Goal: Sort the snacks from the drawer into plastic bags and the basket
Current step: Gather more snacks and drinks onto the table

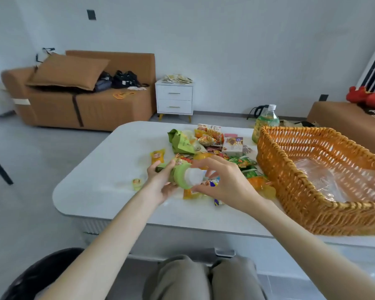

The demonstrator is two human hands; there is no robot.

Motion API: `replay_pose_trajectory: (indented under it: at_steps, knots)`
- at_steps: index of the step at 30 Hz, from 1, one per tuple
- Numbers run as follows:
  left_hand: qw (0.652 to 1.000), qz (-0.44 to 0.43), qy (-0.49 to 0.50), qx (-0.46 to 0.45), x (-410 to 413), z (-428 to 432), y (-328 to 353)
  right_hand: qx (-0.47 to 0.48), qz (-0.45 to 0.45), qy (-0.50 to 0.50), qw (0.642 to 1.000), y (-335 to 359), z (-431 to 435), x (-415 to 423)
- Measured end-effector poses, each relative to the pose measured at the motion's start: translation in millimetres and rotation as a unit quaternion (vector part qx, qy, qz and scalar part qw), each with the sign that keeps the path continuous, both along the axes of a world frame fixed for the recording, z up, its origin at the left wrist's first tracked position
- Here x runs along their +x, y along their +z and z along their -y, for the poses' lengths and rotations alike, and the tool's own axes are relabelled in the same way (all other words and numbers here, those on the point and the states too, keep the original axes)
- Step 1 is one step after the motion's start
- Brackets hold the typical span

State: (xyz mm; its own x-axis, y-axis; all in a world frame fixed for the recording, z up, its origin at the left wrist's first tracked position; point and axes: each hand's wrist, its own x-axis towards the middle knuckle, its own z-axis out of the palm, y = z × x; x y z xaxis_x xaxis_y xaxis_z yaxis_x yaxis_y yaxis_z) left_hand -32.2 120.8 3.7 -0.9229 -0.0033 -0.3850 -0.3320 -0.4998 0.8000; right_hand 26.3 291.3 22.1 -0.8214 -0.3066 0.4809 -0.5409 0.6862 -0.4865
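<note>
Your left fingers [168, 167] are curled round a green roll [179, 177] at frame centre, and your right fingers [212, 164] and thumb pinch its white end. It is probably the bag roll, though the blur keeps that from being certain. Left hand [160, 182] steadies and right hand [225, 182] works, both above the table [108, 161]. The snacks [210, 144] lie loose just beyond your hands, and the basket [312, 204] at the right holds only clear plastic [325, 180]. You seem to be freeing a bag, with sorting barely begun. Next, peel one bag loose and open its mouth.
</note>
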Motion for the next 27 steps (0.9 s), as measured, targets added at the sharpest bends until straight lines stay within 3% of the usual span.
replay_pose_trajectory:
  at_steps: [3,4,5,6,7,8,9,10,11,15,19,22,24,27]
  knots:
    - [0.999,-0.023,-0.026,-0.018,0,23,1,-0.010,-0.004,-0.001,1.000,-3,13,-9]
    - [0.994,-0.040,-0.059,-0.080,0,32,0,-0.018,-0.006,-0.010,1.000,-2,15,-13]
    - [0.972,-0.074,-0.095,-0.203,-1,43,-5,-0.029,-0.005,-0.019,0.999,0,17,-19]
    - [0.916,-0.123,-0.119,-0.361,-3,54,-11,-0.036,0.001,-0.027,0.999,3,19,-25]
    - [0.830,-0.186,-0.121,-0.512,-7,65,-19,-0.038,0.015,-0.032,0.999,5,21,-33]
    - [0.740,-0.246,-0.110,-0.616,-11,75,-25,-0.034,0.031,-0.035,0.998,9,24,-40]
    - [0.675,-0.294,-0.100,-0.669,-16,82,-29,-0.026,0.047,-0.034,0.998,11,28,-48]
    - [0.642,-0.329,-0.095,-0.686,-20,88,-31,-0.017,0.059,-0.032,0.998,15,34,-55]
    - [0.636,-0.351,-0.097,-0.680,-27,92,-32,-0.011,0.067,-0.030,0.997,17,40,-63]
    - [0.735,-0.336,-0.104,-0.579,-53,102,-29,-0.026,0.089,-0.026,0.995,23,70,-92]
    - [0.789,-0.286,-0.035,-0.543,-78,116,-35,-0.036,0.130,-0.030,0.990,12,91,-121]
    - [0.854,-0.222,0.006,-0.471,-103,129,-47,-0.039,0.153,-0.038,0.987,2,97,-135]
    - [0.877,-0.200,0.023,-0.437,-119,135,-57,-0.043,0.167,-0.043,0.984,-5,99,-145]
    - [0.884,-0.198,0.049,-0.421,-139,138,-65,-0.041,0.184,-0.048,0.981,-16,95,-157]
